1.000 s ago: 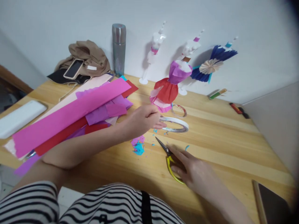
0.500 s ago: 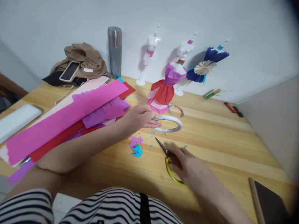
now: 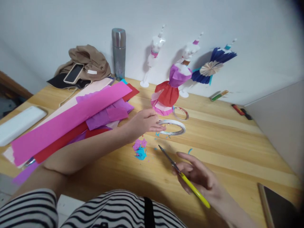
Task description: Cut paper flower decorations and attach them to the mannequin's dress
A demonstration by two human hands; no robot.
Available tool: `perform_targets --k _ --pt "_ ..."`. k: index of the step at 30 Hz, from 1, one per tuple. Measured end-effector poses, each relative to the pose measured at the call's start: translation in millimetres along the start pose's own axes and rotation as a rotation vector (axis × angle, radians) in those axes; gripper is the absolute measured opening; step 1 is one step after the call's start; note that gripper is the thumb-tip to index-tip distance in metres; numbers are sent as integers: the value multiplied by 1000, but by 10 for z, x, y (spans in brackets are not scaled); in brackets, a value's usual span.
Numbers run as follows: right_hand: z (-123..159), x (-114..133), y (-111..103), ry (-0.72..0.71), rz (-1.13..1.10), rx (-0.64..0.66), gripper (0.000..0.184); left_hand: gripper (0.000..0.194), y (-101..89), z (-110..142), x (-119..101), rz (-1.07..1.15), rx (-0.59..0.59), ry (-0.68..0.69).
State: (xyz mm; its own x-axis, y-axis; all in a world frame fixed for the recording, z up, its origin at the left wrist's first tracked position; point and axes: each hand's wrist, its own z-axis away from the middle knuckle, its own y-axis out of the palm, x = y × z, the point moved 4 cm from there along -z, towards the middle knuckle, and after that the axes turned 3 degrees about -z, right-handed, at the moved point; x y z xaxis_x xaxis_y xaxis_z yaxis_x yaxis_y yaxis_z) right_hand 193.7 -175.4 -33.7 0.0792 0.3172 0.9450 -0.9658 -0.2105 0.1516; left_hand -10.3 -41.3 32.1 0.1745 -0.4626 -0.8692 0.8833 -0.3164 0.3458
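Note:
My left hand (image 3: 147, 123) is closed on a roll of white tape (image 3: 181, 129), which juts out to the right of its fingers. Just above that hand is a small dress form in a paper dress (image 3: 169, 93), with purple bodice, red skirt and pink hem; whether the fingers also grip its base is hidden. My right hand (image 3: 197, 174) has yellow-handled scissors (image 3: 187, 182) in its loosely curled fingers. Their dark blades look closed and point up and left. Purple paper scraps (image 3: 137, 144) and blue paper scraps (image 3: 141, 153) lie on the table between the hands.
Coloured paper strips (image 3: 71, 123) are piled at left, near a white case (image 3: 21, 123). Behind stand a metal flask (image 3: 119, 53), a bare white dress form (image 3: 156, 47) and a blue-dressed one (image 3: 211, 68). Another tape roll (image 3: 187, 114) sits behind. A dark tablet-like object (image 3: 275, 202) lies right.
My right hand has turned and its fingers have loosened, swinging the scissors so their handle now points down and right. My left hand stays almost in place with the tape roll.

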Motion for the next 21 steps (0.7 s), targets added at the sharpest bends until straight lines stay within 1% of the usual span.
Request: perform_targets --k 1,2,3,4,5,6,8,9,10,12,14,16,18,21 --pt "-7 5 67 39 -87 73 71 23 10 6 12 6 8 -4" --pt "-27 24 124 52 -190 100 76 22 21 18 17 13 12 -3" --pt "-58 27 179 103 -247 105 68 22 36 36 16 20 16 1" --pt "-101 24 228 154 -284 80 48 22 51 57 10 25 20 7" --pt "-154 24 282 174 -305 73 43 22 68 79 1 29 25 14" --pt "-213 16 333 183 -304 73 44 22 84 100 -8 31 29 19" --pt "-331 -13 382 126 -284 16 53 23 105 130 -16 27 28 16" --pt "-377 -20 372 51 -270 -53 55 24 110 138 -14 21 22 12" --pt "-406 -36 366 9 -240 -92 58 24 110 140 -7 13 15 9" --pt "-419 -51 408 -27 -130 6 64 23 110 135 14 -6 22 18" --pt "-383 -1 436 -96 -37 61 67 22 111 125 41 -14 47 39" --pt "-339 77 463 -155 6 51 61 22 112 117 68 -5 74 57" --pt "-321 134 509 -171 14 26 56 22 112 113 92 10 84 62" --pt "-349 173 586 -196 27 -17 55 24 111 111 110 21 76 54"
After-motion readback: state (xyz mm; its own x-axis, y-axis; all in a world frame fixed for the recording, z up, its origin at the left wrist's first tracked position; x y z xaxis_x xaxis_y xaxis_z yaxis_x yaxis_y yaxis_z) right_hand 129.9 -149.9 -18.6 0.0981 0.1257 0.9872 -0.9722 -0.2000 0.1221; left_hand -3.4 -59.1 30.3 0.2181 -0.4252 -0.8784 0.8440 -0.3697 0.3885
